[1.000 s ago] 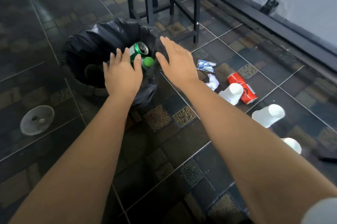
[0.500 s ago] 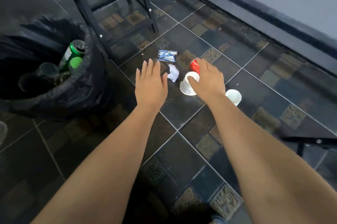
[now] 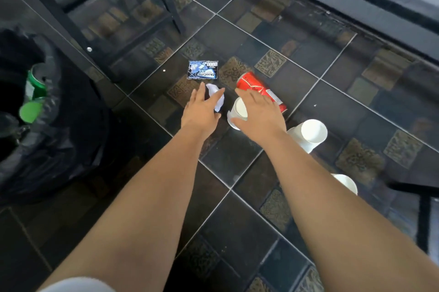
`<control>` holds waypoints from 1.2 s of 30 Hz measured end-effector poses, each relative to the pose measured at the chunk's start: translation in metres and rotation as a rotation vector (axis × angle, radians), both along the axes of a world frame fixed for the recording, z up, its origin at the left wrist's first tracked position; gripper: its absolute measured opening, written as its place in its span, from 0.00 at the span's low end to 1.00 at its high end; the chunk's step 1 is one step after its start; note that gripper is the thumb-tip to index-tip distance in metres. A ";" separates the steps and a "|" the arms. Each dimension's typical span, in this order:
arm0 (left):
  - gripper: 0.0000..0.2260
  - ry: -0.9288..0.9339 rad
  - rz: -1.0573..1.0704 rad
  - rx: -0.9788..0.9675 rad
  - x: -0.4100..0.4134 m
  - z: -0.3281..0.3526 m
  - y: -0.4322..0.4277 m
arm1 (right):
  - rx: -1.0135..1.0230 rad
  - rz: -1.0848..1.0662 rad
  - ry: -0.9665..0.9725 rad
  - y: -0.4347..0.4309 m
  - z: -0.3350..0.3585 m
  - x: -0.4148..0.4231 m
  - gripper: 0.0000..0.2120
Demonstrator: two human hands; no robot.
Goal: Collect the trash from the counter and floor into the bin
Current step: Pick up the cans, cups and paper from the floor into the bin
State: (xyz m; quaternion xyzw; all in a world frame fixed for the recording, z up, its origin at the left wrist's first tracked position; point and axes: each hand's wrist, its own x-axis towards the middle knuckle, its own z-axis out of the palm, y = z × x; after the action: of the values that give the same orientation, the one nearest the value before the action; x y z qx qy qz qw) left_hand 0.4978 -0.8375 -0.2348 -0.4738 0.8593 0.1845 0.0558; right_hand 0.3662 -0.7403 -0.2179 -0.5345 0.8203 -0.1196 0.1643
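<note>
On the dark tiled floor lie a blue gum wrapper [image 3: 202,69], a crumpled white paper [image 3: 217,98], a red can [image 3: 257,88] and a white paper cup [image 3: 238,111] on its side. My left hand [image 3: 202,111] hovers open over the crumpled paper, fingers spread. My right hand [image 3: 260,113] is open above the cup and the can, thumb beside the cup's rim; no grip shows. The bin with its black bag [image 3: 57,125] stands at the left, holding a green can [image 3: 35,80] and other trash.
Two more white cups lie to the right, one [image 3: 308,136] near my right forearm and one [image 3: 346,183] lower down. Black metal furniture legs [image 3: 59,13] stand behind the bin. A dark ledge [image 3: 356,1] runs along the wall. Another black frame [image 3: 422,201] sits at the right edge.
Both hands left the bin's mouth and swung right over the floor trash. Since half a second ago, they have reached further, the left hand now reaching the crumpled paper.
</note>
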 end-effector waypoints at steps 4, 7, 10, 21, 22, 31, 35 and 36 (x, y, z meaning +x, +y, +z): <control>0.23 -0.003 -0.007 0.041 -0.007 -0.014 -0.013 | -0.017 -0.033 -0.028 -0.009 0.001 0.004 0.30; 0.20 0.033 0.018 -0.030 0.002 -0.019 -0.011 | -0.012 -0.041 -0.067 -0.012 0.003 0.006 0.31; 0.15 0.121 0.050 -0.076 0.013 -0.015 -0.011 | -0.019 -0.085 -0.110 -0.008 0.008 0.004 0.33; 0.12 0.556 0.227 -0.197 0.057 0.062 -0.003 | -0.261 -0.255 -0.233 -0.019 0.070 0.024 0.27; 0.13 0.595 0.237 -0.236 0.061 0.073 0.000 | -0.302 -0.244 -0.237 -0.022 0.080 0.029 0.27; 0.13 0.740 0.245 -0.586 0.121 0.166 0.005 | -0.686 -0.206 -0.361 -0.059 0.151 0.095 0.33; 0.13 0.690 0.357 -0.669 0.169 0.188 -0.001 | -0.801 -0.165 -0.469 -0.083 0.170 0.143 0.33; 0.13 0.671 0.411 -0.679 0.182 0.191 -0.003 | -0.822 -0.122 -0.480 -0.088 0.173 0.157 0.32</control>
State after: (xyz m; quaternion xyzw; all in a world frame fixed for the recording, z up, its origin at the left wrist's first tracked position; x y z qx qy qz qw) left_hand 0.6800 -0.8408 -0.0434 -0.5391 0.7304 0.0445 -0.4171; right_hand 0.5235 -0.8279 -0.0449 -0.4635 0.6737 -0.5635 0.1171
